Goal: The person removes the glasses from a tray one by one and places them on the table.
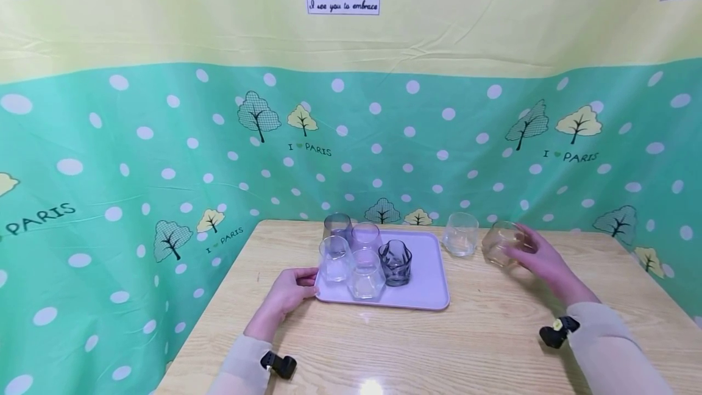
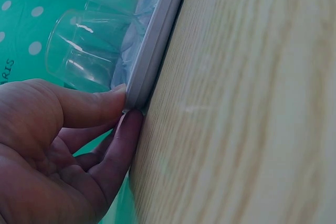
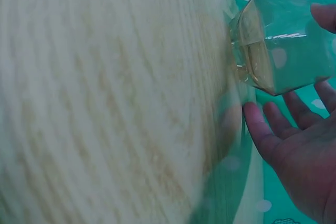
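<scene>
On the wooden table, my left hand (image 1: 289, 291) pinches the left edge of a lilac tray (image 1: 428, 273). The left wrist view shows the thumb on the rim and fingers below it. Several glasses stand on the tray's left and middle: a dark faceted glass (image 1: 396, 264), a grey glass (image 1: 337, 225), a pinkish glass (image 1: 365, 236) and clear glasses (image 1: 334, 261). Right of the tray, my right hand (image 1: 543, 258) holds an amber-tinted glass (image 1: 499, 245), thumb on the near side. In the right wrist view, fingers lie along the other side of the amber glass (image 3: 289, 45).
Between the tray and the amber glass stands another clear glass (image 1: 461, 236). The wooden table (image 1: 411, 346) ends at the back against a green and yellow patterned cloth (image 1: 384, 139). Black wrist cameras sit on both sleeves.
</scene>
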Demonstrator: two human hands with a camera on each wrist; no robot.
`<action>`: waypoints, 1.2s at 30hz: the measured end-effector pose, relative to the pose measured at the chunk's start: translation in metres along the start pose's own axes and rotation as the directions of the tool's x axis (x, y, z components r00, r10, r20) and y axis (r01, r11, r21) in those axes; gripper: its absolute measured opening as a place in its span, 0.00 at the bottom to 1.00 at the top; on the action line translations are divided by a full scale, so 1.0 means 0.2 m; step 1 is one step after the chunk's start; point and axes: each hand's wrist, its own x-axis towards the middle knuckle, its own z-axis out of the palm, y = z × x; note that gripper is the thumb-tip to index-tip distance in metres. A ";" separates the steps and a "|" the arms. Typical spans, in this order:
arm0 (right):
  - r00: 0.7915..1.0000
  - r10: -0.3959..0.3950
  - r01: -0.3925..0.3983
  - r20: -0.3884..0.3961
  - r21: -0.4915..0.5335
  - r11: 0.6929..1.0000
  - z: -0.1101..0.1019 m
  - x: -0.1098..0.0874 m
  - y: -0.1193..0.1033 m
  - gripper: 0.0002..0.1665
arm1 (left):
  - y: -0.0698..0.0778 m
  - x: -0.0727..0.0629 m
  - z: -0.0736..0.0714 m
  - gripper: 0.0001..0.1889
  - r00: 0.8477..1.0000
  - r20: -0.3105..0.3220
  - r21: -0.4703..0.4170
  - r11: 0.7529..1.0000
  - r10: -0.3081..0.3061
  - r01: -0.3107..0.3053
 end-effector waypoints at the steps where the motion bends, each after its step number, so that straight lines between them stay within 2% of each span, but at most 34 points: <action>1: 1.000 0.003 -0.003 -0.002 0.003 1.000 0.00 0.00 0.00 0.62 | 0.00 0.00 0.00 0.24 1.000 0.000 0.000 1.000 0.001 -0.001; 12: 1.000 -0.003 0.004 -0.015 0.013 1.000 -0.01 -0.04 0.02 0.62 | 0.00 0.00 0.00 0.24 1.000 0.002 -0.008 1.000 0.027 -0.027; 15: 0.997 -0.006 0.008 -0.075 0.033 0.999 0.01 -0.06 0.00 0.60 | 0.00 0.00 0.00 0.25 1.000 0.002 -0.007 1.000 0.026 -0.026; 18: 0.984 -0.006 0.020 -0.176 0.074 0.997 0.04 -0.09 -0.04 0.58 | 0.00 0.00 0.00 0.24 1.000 0.001 -0.006 1.000 0.025 -0.025; 22: 0.952 0.026 0.006 -0.305 0.105 0.994 0.08 -0.11 -0.10 0.57 | 0.00 0.00 0.00 0.24 1.000 0.001 -0.008 1.000 0.022 -0.022; 26: 0.919 0.085 -0.028 -0.384 0.150 0.988 0.12 -0.13 -0.12 0.53 | 0.00 0.00 0.01 0.25 1.000 -0.001 -0.004 1.000 0.019 -0.019; 28: 0.895 0.124 -0.043 -0.428 0.194 0.980 0.14 -0.14 -0.13 0.50 | 0.00 0.00 0.01 0.25 1.000 -0.001 -0.005 1.000 0.019 -0.019; 32: 0.821 0.159 -0.011 -0.549 0.262 0.965 0.19 -0.15 -0.16 0.41 | 0.00 0.00 0.01 0.25 1.000 -0.003 -0.011 1.000 0.025 -0.025; 36: 0.743 0.093 0.111 -0.663 0.259 0.959 0.24 -0.15 -0.19 0.33 | 0.00 0.00 0.01 0.24 1.000 -0.004 -0.008 1.000 0.024 -0.024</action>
